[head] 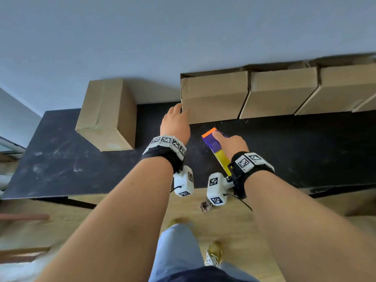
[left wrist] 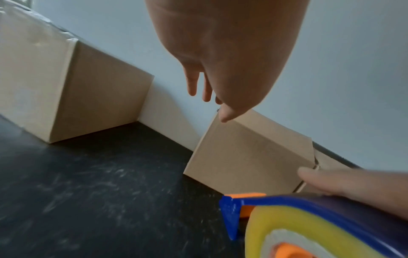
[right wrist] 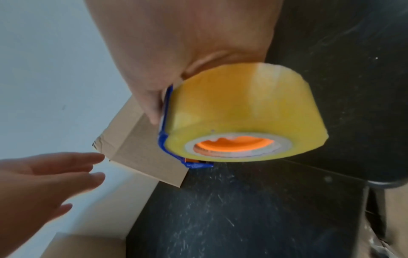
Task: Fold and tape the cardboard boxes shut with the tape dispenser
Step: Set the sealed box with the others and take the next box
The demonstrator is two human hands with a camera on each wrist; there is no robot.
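A row of brown cardboard boxes stands against the wall; the nearest one (head: 213, 96) (left wrist: 249, 157) (right wrist: 141, 148) has its top open. My left hand (head: 177, 119) (left wrist: 212, 90) (right wrist: 66, 174) reaches toward that box's left corner with straight, spread fingers and holds nothing. My right hand (head: 230, 143) (right wrist: 167, 73) grips the tape dispenser (head: 215, 143) (left wrist: 287, 221) (right wrist: 240, 118), a blue and orange frame with a yellowish tape roll, just above the black table in front of the box. Another box (head: 107, 115) (left wrist: 66, 90), closed, sits to the left.
The black scuffed table (head: 71, 163) runs along a pale wall (head: 142, 37). More boxes (head: 284, 92) line the wall to the right. Bare tabletop lies between the left box and the row. Wooden floor (head: 142, 202) and my legs are below the table's front edge.
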